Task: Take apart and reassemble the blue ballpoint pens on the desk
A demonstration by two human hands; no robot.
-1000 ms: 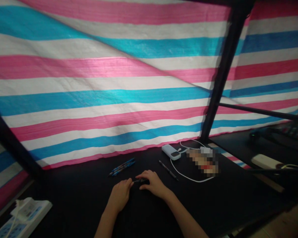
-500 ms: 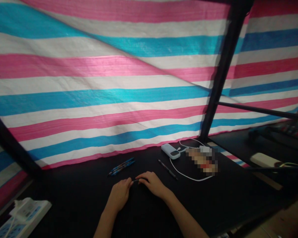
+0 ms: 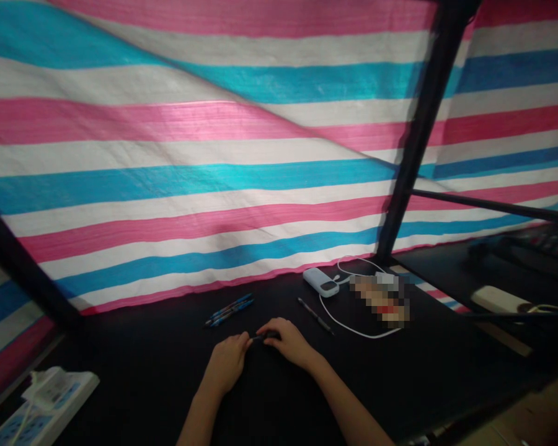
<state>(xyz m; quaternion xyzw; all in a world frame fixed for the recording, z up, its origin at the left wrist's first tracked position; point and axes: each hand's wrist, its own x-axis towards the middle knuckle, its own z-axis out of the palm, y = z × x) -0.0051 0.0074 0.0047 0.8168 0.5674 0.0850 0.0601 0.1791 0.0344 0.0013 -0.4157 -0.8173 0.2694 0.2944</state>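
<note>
Between my two hands, low over the black table (image 3: 279,396), is a dark pen (image 3: 257,339), partly hidden by my fingers. My left hand (image 3: 227,359) is closed on its left end. The fingers of my right hand (image 3: 286,341) are curled round its right end. Several blue-and-black pens (image 3: 230,310) lie together beyond my left hand. Another dark pen (image 3: 316,316) lies alone, slanting, to the right of my right hand.
A white power bank (image 3: 320,282) with a white cable (image 3: 353,331) sits at the back right, beside a pixelated item (image 3: 379,300). At the front left is a power strip (image 3: 69,396) with a plug in it. Behind stand a striped sheet (image 3: 190,186) and a black post (image 3: 407,155).
My right hand has shifted slightly right, and more of a dark part shows between my hands. The whole view has moved a little. The other pens stay put.
</note>
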